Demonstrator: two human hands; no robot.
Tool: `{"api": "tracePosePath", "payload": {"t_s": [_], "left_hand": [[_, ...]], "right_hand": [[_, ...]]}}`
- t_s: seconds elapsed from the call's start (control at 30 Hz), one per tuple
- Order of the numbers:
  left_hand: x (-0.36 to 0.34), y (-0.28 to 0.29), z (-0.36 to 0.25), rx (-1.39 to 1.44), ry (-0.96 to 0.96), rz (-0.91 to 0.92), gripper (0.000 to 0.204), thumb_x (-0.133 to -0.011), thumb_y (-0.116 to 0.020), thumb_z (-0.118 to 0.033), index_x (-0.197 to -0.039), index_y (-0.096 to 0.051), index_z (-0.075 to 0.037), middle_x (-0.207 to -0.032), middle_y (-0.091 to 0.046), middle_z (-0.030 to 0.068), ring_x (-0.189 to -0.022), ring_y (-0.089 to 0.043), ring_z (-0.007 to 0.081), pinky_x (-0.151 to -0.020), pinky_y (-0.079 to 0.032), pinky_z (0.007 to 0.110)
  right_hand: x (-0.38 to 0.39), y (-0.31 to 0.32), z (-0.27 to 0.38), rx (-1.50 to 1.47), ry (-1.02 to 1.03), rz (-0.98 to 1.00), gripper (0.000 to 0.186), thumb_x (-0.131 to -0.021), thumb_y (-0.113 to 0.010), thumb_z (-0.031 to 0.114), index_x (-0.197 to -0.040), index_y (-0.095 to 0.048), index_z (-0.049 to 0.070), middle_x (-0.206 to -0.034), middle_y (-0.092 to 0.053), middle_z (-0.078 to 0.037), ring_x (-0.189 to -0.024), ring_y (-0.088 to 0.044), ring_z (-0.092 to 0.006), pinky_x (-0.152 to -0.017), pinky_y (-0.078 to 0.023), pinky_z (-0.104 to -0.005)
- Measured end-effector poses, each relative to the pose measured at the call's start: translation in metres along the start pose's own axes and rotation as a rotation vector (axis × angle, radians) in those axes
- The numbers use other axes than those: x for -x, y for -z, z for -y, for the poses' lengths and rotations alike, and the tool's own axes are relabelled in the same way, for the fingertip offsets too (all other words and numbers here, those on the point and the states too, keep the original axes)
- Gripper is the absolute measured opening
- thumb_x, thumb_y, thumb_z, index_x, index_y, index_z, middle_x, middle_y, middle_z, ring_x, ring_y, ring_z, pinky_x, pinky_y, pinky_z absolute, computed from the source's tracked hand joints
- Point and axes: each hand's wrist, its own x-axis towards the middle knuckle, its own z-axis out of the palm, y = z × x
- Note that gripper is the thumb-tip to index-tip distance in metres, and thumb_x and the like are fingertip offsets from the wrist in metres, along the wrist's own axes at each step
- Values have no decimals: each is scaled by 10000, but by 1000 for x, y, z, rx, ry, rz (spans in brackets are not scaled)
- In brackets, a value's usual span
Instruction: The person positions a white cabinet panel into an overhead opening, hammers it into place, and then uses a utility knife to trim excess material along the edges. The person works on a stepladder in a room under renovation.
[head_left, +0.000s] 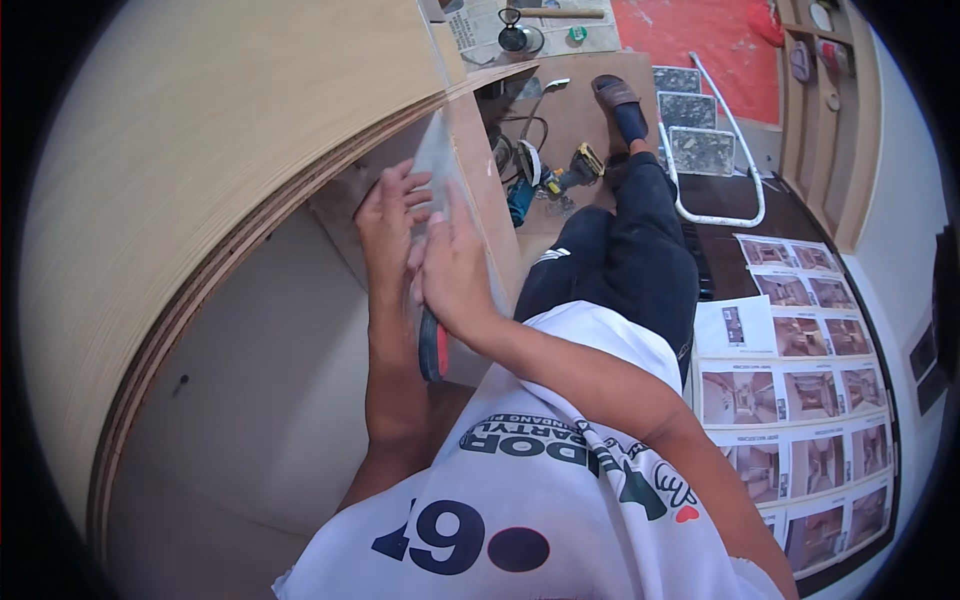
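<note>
In front of my chest, my right hand point(457, 275) is closed round a hand tool whose red-and-black end point(433, 347) sticks out below the palm. Beyond the fingers a pale grey, tapering blade-like part point(434, 150) points away from me. It is smeared by motion, so I cannot tell its exact kind. My left hand point(388, 222) is beside it, fingers bent and apart, their tips close to the grey part. Whether they touch it is unclear. Both hands are over the opening of a pale cabinet, next to its upright wooden side panel point(482, 190).
A curved plywood edge point(200, 262) arches along the left. Past the panel lie a yellow-and-black cordless drill point(575, 172), a teal power tool point(520, 200) and a cable. A folding step ladder point(700, 150) stands right of my leg. Printed picture sheets point(740, 395) cover a dark surface at right.
</note>
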Motion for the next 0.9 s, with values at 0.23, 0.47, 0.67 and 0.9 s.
{"api": "tracePosePath", "payload": {"t_s": [0.23, 0.47, 0.67, 0.9], "left_hand": [[-27, 6, 18, -763, -470, -296, 527, -873, -757, -307, -1293, -603, -27, -1138, -657, 178, -1027, -639, 291, -825, -530, 409], [-74, 21, 93, -1021, -1018, -362, 511, -963, -579, -342, -1386, -535, -60, -1380, -502, 214, -1286, -430, 433, -1070, -317, 568], [-77, 24, 98, -1042, -1016, -369, 495, -963, -578, -312, -1386, -531, -59, -1388, -492, 210, -1293, -422, 426, -1083, -296, 562], [-75, 18, 93, -1059, -1034, -415, 460, -988, -539, -288, -1366, -539, -26, -1370, -530, 207, -1279, -451, 391, -1074, -323, 514]], "right_hand": [[6, -1, 14, -51, -78, -12, 548, -1063, -308, 201, -1554, -143, 21, -643, -496, -41, -451, -454, -116, -421, -408, -275], [-16, 11, -63, 295, 77, -138, 544, -1063, -297, 193, -1555, -139, 22, -600, -465, -39, -420, -444, -120, -404, -406, -274], [5, -4, -18, -34, -130, -102, 541, -1057, -291, 183, -1552, -144, 20, -563, -444, -31, -393, -430, -127, -385, -401, -279], [-10, 7, -30, -4, -110, -158, 559, -1054, -294, 199, -1554, -121, 20, -567, -456, -31, -397, -464, -135, -370, -413, -289]]}}
